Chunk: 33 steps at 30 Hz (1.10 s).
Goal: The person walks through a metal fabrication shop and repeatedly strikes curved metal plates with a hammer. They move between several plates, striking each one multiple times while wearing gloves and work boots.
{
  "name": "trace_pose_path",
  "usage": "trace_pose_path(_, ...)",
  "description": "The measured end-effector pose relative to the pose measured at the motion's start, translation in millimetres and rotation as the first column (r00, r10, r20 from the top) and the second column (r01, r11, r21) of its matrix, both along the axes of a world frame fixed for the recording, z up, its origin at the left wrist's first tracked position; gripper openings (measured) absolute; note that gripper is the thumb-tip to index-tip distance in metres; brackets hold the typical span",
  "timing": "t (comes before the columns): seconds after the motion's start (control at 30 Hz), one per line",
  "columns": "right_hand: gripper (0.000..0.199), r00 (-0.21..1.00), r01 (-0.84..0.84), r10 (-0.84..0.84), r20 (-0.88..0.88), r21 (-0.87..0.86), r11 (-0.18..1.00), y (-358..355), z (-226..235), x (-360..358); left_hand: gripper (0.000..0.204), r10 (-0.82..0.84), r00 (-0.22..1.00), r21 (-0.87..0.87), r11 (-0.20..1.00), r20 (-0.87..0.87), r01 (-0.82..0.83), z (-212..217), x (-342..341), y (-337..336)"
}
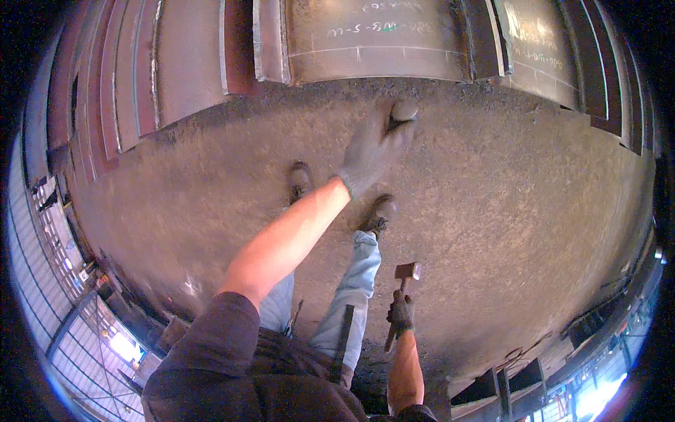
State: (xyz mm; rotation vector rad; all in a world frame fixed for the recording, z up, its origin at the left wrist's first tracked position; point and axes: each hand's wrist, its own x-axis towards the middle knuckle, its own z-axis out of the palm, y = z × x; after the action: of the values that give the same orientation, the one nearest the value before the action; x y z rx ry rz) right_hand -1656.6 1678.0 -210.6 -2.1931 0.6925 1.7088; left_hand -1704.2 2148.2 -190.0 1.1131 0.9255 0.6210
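My left hand (369, 151), in a grey glove, is stretched out ahead over the dirt floor, a little short of the steel sections. Its fingers look curled and are smeared by motion. A rounded grey end (404, 110) shows at the fingertips; whether it is a held object or part of the glove is unclear. Low on my right side, my right hand (401, 314), in a dark glove, is closed round the handle of a hammer (408, 271). The blocky metal head points up and away from me, with the handle end sticking out below the fist.
Large steel beams (380, 42) with chalk marks stand in a row along the far side. More reddish-brown steel sections (126, 77) are at the far left. My boots (301, 176) are on the brown dirt floor (492, 190). Dark steel pieces (520, 380) lie at the near right.
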Motion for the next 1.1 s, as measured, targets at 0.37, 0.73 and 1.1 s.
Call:
trace_pose_path(0.37,0.034,0.957,0.262,-0.259,-0.134,0.0,0.965,-41.1,-27.4,9.9,0.036,0.081,0.997,0.379,0.922,0.0,-0.075,18.0,71.0,127.8)
trace_pose_path(0.73,0.035,0.999,0.038,-0.038,-0.015,-0.003,0.999,-32.8,-42.0,3.5,0.041,0.121,0.974,0.586,0.81,-0.192,0.015,2.2,102.1,147.9)
trace_pose_path(1.1,0.033,0.996,0.084,-0.084,-0.009,-0.039,0.996,-61.1,-66.8,2.2,0.047,0.186,0.922,0.749,0.646,-0.341,0.147,-0.9,99.7,150.8)
